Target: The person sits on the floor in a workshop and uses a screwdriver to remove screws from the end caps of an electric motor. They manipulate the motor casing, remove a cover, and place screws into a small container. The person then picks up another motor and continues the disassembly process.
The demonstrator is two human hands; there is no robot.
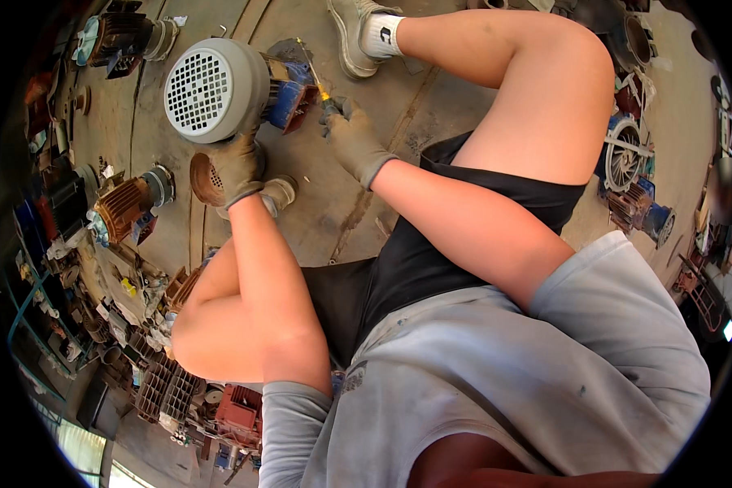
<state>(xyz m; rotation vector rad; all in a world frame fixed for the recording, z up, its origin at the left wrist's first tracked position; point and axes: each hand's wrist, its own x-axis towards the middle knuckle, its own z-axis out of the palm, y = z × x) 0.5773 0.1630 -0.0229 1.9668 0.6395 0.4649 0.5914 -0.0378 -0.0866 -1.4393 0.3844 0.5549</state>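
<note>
An electric motor lies on the floor ahead of me. Its round grey fan cover (215, 89) has a grid of square holes, and its blue terminal box (289, 102) faces right. My gloved left hand (242, 167) grips the cover's lower edge; its fingertips are partly hidden there. To the right, my gloved right hand (354, 140) is closed around the handle of a screwdriver (324, 93). Its thin shaft points up and away, beside the terminal box. Next to my left hand sits a rusty perforated cover (206, 180).
More motors stand at left, a rusty brown one (126, 207) and a dark one (122, 39). At right are a motor with a round finned end (625, 154) and another motor (638, 213). A heap of parts with a red motor housing (238, 416) lies lower left.
</note>
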